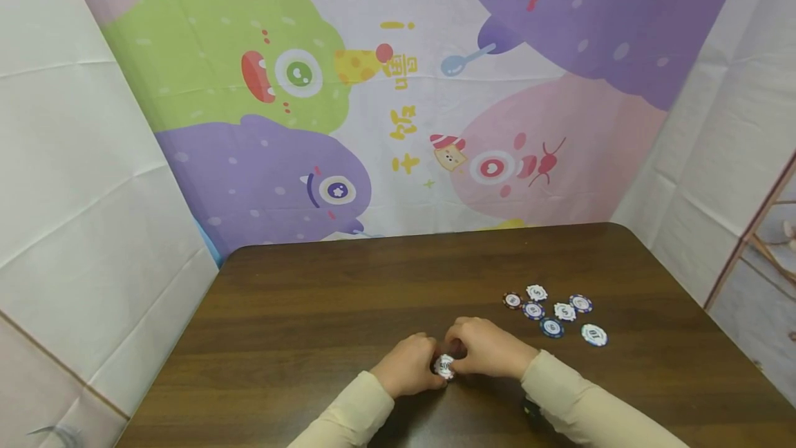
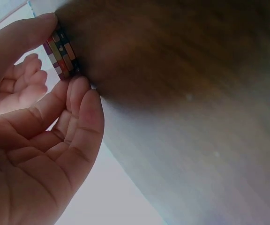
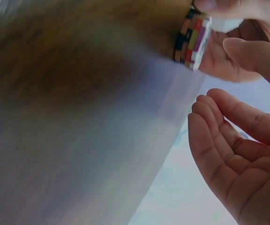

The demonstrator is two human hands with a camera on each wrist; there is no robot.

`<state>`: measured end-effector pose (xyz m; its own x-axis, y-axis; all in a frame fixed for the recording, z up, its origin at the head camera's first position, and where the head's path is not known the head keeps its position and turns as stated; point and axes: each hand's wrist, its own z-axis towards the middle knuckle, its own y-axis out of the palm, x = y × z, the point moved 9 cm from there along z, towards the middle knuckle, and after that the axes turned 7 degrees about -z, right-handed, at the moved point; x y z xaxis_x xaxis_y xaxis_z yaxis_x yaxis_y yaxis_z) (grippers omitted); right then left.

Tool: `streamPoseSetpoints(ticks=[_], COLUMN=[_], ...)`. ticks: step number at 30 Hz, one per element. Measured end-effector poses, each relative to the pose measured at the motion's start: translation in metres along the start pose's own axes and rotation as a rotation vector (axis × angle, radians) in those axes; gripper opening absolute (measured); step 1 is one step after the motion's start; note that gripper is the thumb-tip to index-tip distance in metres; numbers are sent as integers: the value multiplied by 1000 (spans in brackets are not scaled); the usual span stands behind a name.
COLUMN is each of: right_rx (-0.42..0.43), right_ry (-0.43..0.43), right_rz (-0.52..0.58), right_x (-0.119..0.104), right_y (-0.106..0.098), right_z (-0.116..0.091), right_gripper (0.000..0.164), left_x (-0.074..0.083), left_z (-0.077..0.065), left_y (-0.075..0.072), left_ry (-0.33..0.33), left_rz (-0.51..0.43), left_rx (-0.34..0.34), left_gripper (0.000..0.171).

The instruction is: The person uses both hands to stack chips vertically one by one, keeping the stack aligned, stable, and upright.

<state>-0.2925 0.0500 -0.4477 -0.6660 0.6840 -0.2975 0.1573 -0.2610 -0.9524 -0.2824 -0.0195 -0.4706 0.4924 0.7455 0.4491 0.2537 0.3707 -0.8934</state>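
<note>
My left hand (image 1: 407,365) pinches a short stack of poker chips (image 1: 444,367) between thumb and fingers, near the table's front. The uppermost chip is white, with a "50" print partly covered. From the side, the stack (image 2: 63,55) shows several coloured edges, among them dark, orange, green and white. My right hand (image 1: 491,348) is on the stack's right side with its fingers bent. In the right wrist view, a gap separates the right hand's thumb (image 3: 250,54) from its fingers, with no chip between them; the thumb tip is near the stack.
Several loose poker chips (image 1: 551,327), blue, white and brown-rimmed, lie flat on the right of the brown wooden table (image 1: 298,310). A small dark object (image 1: 531,406) shows partly beneath the right sleeve. Behind the table hangs a cartoon-printed cloth (image 1: 398,192).
</note>
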Motion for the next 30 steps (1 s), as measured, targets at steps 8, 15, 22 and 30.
streamPoseSetpoints(ticks=[8, 15, 22, 30], right_rx=[72, 134, 178, 148], right_ry=[60, 162, 229, 307], right_rz=[-16, -31, -74, -69], right_x=[18, 42, 70, 105], right_y=[-17, -34, -50, -54], right_z=[-3, -4, -5, -7], right_gripper=[33, 35, 35, 40], left_x=[-1, 0, 1, 1], left_z=[-1, 0, 0, -1], left_y=[0, 0, -1, -2], left_ry=[-10, -4, 3, 11], left_rz=[-3, -2, 9, 18], left_rx=[2, 3, 17, 29], left_gripper=[22, 21, 22, 23])
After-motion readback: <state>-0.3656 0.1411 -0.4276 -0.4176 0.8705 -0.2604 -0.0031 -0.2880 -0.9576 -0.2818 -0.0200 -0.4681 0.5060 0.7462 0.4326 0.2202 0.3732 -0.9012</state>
